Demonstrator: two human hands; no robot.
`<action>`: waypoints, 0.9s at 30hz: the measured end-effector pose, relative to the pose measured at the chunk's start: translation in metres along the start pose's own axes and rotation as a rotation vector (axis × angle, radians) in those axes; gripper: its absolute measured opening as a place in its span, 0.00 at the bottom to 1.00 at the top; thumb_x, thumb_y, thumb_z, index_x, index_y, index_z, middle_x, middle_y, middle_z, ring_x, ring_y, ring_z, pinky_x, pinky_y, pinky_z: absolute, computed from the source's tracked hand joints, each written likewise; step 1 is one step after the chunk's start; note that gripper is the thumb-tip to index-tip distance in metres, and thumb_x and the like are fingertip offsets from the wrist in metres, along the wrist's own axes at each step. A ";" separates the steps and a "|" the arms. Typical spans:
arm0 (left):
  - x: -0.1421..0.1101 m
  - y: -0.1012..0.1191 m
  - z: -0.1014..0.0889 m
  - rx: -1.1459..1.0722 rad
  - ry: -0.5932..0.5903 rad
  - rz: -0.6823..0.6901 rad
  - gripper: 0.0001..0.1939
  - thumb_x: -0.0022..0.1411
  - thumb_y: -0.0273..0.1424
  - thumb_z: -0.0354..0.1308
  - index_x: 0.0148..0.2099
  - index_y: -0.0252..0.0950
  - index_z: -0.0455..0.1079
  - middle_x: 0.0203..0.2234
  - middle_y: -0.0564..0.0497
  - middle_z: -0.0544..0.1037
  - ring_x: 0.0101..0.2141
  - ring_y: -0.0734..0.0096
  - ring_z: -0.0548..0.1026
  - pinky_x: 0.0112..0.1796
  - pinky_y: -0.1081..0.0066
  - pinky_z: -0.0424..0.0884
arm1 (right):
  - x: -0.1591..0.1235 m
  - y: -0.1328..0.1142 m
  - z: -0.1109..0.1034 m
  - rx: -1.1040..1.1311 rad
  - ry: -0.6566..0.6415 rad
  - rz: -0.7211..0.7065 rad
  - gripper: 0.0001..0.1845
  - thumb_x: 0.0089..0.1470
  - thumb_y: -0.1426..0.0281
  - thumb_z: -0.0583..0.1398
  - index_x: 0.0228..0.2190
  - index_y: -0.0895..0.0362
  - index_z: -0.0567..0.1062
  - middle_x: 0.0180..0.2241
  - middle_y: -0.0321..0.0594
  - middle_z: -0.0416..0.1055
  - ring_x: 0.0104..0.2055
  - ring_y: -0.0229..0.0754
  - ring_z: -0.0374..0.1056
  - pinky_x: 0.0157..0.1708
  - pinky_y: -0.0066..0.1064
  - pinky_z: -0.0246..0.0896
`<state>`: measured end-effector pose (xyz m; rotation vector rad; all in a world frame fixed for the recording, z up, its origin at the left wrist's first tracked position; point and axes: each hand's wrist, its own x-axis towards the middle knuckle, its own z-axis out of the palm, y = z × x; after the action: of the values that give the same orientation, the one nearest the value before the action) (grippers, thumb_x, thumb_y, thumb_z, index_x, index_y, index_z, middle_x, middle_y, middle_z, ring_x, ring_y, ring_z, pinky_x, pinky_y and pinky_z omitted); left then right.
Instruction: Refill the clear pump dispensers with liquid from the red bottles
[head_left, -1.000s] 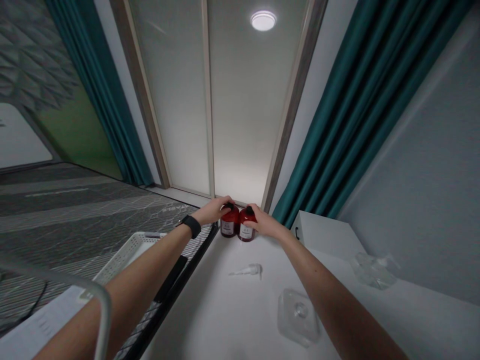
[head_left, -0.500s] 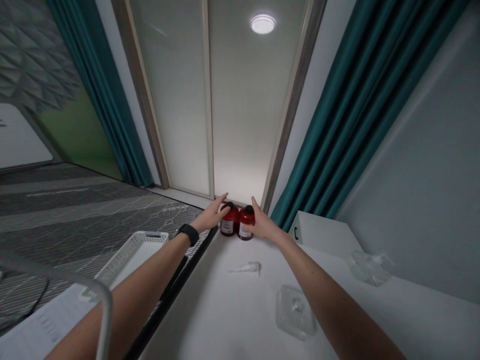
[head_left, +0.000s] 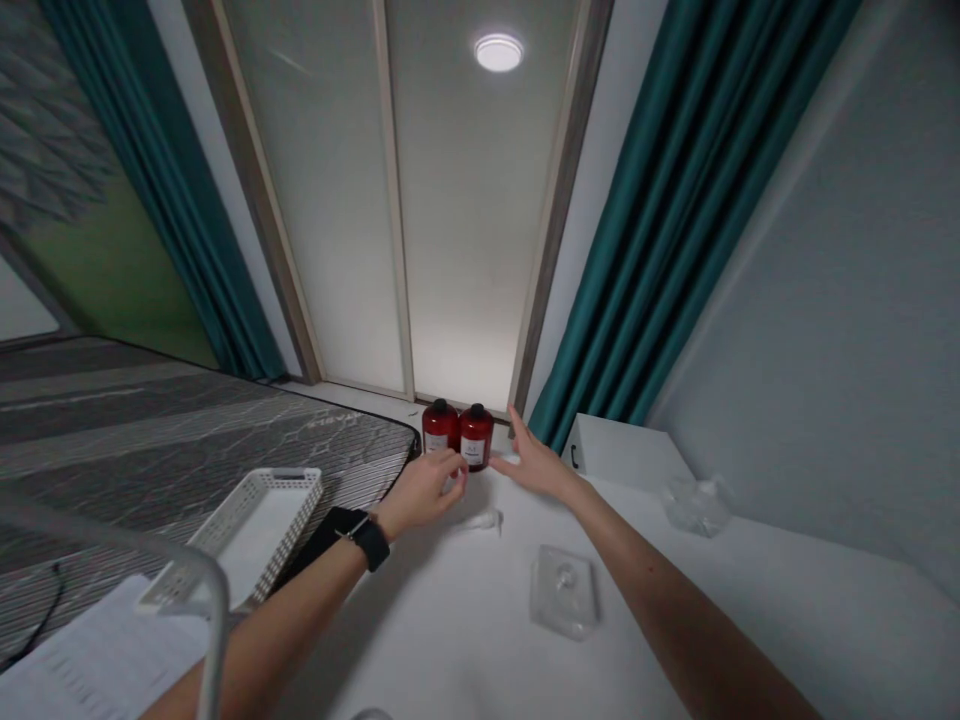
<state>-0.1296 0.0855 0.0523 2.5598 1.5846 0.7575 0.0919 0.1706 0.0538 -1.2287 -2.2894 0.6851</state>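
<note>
Two red bottles stand side by side at the far end of the white table, a left bottle (head_left: 439, 424) and a right bottle (head_left: 476, 432), both with black caps and pale labels. My left hand (head_left: 424, 487), with a black watch on the wrist, hovers in front of the left bottle and covers its lower part; its fingers are loosely bent and hold nothing visible. Just right of the right bottle is my right hand (head_left: 538, 464), fingers spread and empty. A white pump head (head_left: 484, 522) lies on the table beyond my left forearm, close to that hand.
A clear plastic container (head_left: 564, 592) lies on the table (head_left: 457, 640), with another clear piece (head_left: 697, 505) farther right by a white drawer box (head_left: 630, 448). Leftward are a white basket (head_left: 296, 525), printed papers (head_left: 97, 650) and a grey curved tube (head_left: 217, 620).
My left hand has come off the left bottle, moving down and toward me. My right hand has let go of the right bottle and shifted right. The view has turned slightly.
</note>
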 end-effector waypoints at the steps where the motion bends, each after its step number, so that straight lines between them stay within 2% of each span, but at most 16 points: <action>1: -0.003 0.006 0.007 0.006 -0.043 0.022 0.06 0.62 0.30 0.55 0.42 0.39 0.70 0.38 0.49 0.77 0.39 0.63 0.75 0.40 0.68 0.69 | -0.005 0.000 -0.001 -0.035 -0.014 0.019 0.55 0.56 0.55 0.63 0.69 0.55 0.35 0.54 0.58 0.67 0.50 0.55 0.70 0.47 0.43 0.62; 3: -0.009 0.017 0.020 0.038 -0.124 0.033 0.09 0.62 0.34 0.57 0.44 0.39 0.70 0.40 0.47 0.77 0.42 0.58 0.75 0.43 0.64 0.69 | -0.016 0.000 -0.004 -0.112 -0.029 0.035 0.52 0.58 0.57 0.61 0.69 0.55 0.36 0.48 0.53 0.71 0.46 0.52 0.70 0.45 0.40 0.62; 6: -0.014 0.026 0.033 0.092 -0.190 0.000 0.08 0.61 0.37 0.58 0.40 0.39 0.70 0.37 0.46 0.77 0.41 0.55 0.74 0.42 0.61 0.69 | -0.030 0.000 -0.009 -0.164 -0.009 0.001 0.46 0.59 0.62 0.59 0.69 0.53 0.41 0.42 0.45 0.72 0.41 0.48 0.70 0.43 0.36 0.61; 12: -0.018 0.030 0.038 0.131 -0.214 -0.004 0.07 0.60 0.35 0.59 0.40 0.39 0.70 0.39 0.45 0.76 0.45 0.53 0.73 0.43 0.60 0.69 | -0.046 0.006 -0.013 -0.159 0.012 -0.021 0.40 0.59 0.67 0.58 0.68 0.56 0.49 0.40 0.44 0.72 0.40 0.46 0.69 0.43 0.36 0.60; 16: -0.019 0.035 0.036 0.142 -0.173 -0.015 0.07 0.63 0.34 0.56 0.42 0.38 0.70 0.39 0.45 0.75 0.44 0.54 0.73 0.44 0.60 0.68 | -0.054 0.009 -0.015 -0.124 0.038 -0.057 0.33 0.59 0.70 0.59 0.64 0.56 0.58 0.40 0.43 0.72 0.41 0.45 0.69 0.45 0.35 0.60; 20: -0.016 0.048 0.034 0.129 -0.094 -0.013 0.07 0.66 0.34 0.53 0.43 0.38 0.68 0.40 0.46 0.74 0.42 0.57 0.73 0.44 0.61 0.67 | -0.068 0.007 -0.020 -0.068 0.075 -0.096 0.23 0.58 0.73 0.58 0.55 0.56 0.70 0.38 0.41 0.74 0.42 0.45 0.70 0.46 0.35 0.61; 24: -0.011 0.070 0.037 0.074 0.021 0.025 0.06 0.64 0.33 0.55 0.42 0.38 0.68 0.39 0.47 0.74 0.40 0.58 0.73 0.41 0.62 0.67 | -0.094 -0.002 -0.027 -0.004 0.132 -0.102 0.15 0.61 0.73 0.56 0.49 0.56 0.74 0.36 0.40 0.75 0.39 0.43 0.71 0.45 0.34 0.63; 27: -0.010 0.087 0.039 0.035 0.079 0.067 0.06 0.64 0.33 0.55 0.42 0.39 0.68 0.39 0.47 0.74 0.40 0.58 0.73 0.41 0.63 0.67 | -0.118 -0.010 -0.030 0.037 0.182 -0.092 0.13 0.62 0.72 0.55 0.47 0.55 0.74 0.37 0.41 0.76 0.42 0.44 0.71 0.48 0.36 0.61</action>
<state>-0.0440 0.0441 0.0389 2.6514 1.5544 0.8546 0.1627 0.0719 0.0649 -1.1135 -2.1589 0.5559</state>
